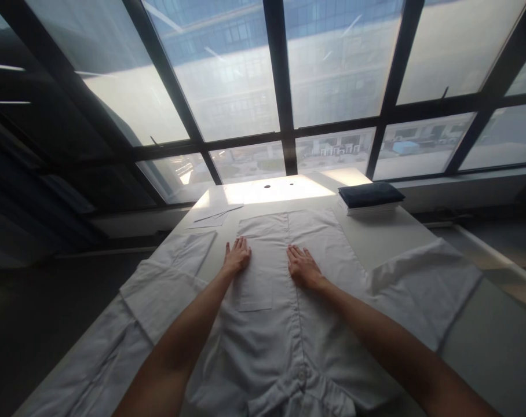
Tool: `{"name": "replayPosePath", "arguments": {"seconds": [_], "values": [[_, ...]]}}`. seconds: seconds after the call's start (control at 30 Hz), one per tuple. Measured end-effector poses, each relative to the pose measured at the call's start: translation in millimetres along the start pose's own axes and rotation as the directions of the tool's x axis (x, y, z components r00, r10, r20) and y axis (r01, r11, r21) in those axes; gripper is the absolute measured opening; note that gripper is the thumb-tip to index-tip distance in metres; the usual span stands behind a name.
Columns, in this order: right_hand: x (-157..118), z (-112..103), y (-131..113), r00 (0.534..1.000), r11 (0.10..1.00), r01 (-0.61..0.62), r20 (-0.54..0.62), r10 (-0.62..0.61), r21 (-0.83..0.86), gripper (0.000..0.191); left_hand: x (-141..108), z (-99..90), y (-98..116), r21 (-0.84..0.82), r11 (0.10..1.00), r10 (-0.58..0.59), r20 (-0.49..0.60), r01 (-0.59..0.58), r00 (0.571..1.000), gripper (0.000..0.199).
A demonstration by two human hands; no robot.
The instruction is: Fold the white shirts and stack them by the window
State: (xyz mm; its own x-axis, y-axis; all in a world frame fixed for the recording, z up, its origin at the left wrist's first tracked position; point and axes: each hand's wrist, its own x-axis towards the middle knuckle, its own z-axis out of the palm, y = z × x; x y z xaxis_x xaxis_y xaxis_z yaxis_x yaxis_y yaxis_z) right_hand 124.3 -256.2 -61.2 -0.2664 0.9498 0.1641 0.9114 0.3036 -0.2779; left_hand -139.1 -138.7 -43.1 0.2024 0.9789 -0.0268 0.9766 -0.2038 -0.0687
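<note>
A white short-sleeved garment (pixel 263 336) lies spread on the white table, its collar nearest me and its sleeves out to both sides. My left hand (pixel 237 255) rests on its left edge, above a pocket-like patch (pixel 255 292), with fingers apart. Flat beside the centre seam lies my right hand (pixel 303 266), fingers stretched out on the cloth. Neither hand grips anything. A button shows near the collar. Wrinkles run across the cloth close to me, while the far part looks flatter.
More white cloth (pixel 102 353) lies along the table's left side. Papers (pixel 211 219) rest at the back left. A folded stack with dark cloth on top (pixel 371 195) sits at the back right. Windows stand beyond the table (pixel 388 231).
</note>
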Motion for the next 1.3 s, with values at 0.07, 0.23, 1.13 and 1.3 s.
{"name": "replayPosePath", "arguments": {"seconds": [0.07, 0.23, 1.13, 1.3], "values": [[0.3, 0.0, -0.6, 1.000, 1.000, 0.000, -0.004, 0.000, 0.005, 0.062, -3.9, -4.3, 14.2, 0.014, 1.000, 0.026, 0.020, -0.026, 0.999, 0.060], [0.1, -1.2, -1.6, 1.000, 1.000, -0.004, -0.021, 0.004, 0.011, 0.061, -31.1, 4.5, 85.0, -0.141, 0.915, 0.383, 0.013, -0.378, 0.924, 0.059], [55.7, -25.2, 180.6, 0.935, 0.922, -0.349, 0.008, 0.355, -0.170, 0.067, -66.9, 11.4, 125.5, -0.111, 0.892, 0.431, -0.090, -0.439, 0.898, 0.063], [58.2, -28.2, 179.9, 0.917, 0.902, -0.392, -0.002, 0.398, -0.183, 0.065, -68.3, 8.3, 126.7, -0.142, 0.889, 0.427, -0.087, -0.436, 0.900, 0.063]]}}
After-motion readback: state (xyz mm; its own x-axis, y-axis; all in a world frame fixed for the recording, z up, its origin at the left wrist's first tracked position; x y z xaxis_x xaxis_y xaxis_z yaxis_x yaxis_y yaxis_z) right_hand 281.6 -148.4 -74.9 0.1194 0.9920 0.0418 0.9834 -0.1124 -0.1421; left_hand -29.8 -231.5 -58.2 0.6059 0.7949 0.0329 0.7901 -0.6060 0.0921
